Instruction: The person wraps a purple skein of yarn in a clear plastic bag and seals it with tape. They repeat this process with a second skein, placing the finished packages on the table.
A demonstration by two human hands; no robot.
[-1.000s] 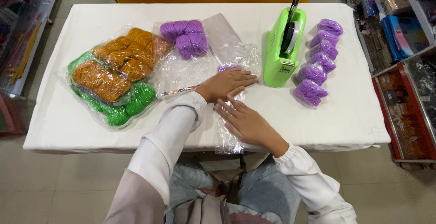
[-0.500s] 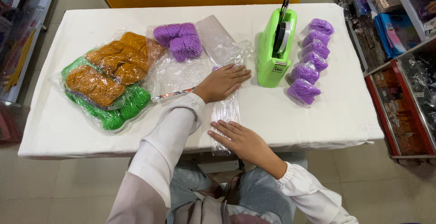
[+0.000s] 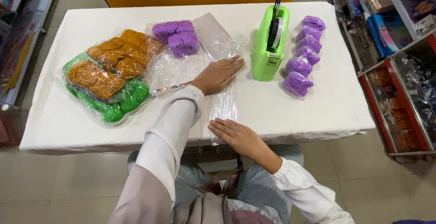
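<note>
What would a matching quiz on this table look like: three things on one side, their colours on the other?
Things:
1. tape dispenser
2. row of small yarn bundles right of it
3. top bag of yarn at the table's left

Colours:
A. orange
B. purple
C. bright green

Pairs: 1-C, 2-B, 3-A.

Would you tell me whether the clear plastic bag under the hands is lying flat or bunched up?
Flat: the clear plastic bag lies stretched along the table, left hand and right hand pressing its ends.
</note>
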